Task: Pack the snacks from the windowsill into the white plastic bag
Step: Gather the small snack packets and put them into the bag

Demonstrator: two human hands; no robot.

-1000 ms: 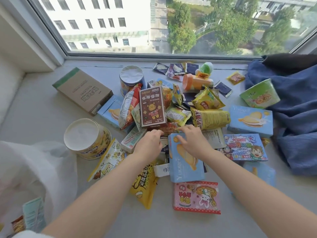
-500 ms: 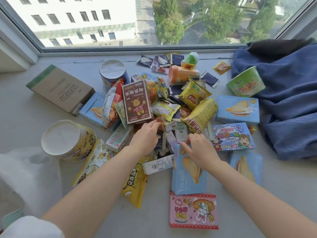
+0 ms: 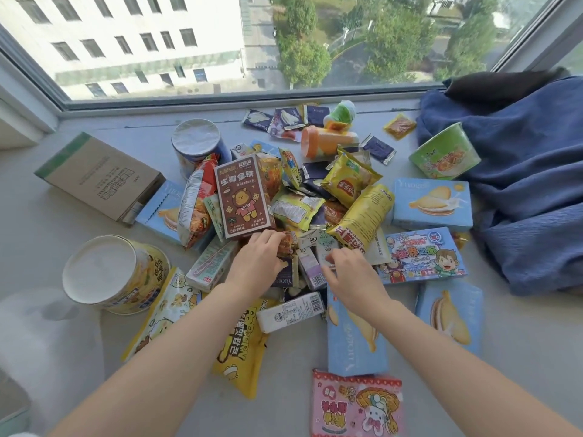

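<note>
Well off to the right of my right hand, a blue cloth [image 3: 533,190] lies heaped on the sill, with something dark [image 3: 492,86] (I cannot tell what) lying along its far edge. Beyond both my hands, past the window frame [image 3: 220,100], stand a pale building [image 3: 126,36] and green trees [image 3: 394,42] far below.

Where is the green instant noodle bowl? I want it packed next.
In the head view, the green instant noodle bowl lies tilted at the far right of the pile, against the blue cloth, just beyond a light blue biscuit box.
</note>
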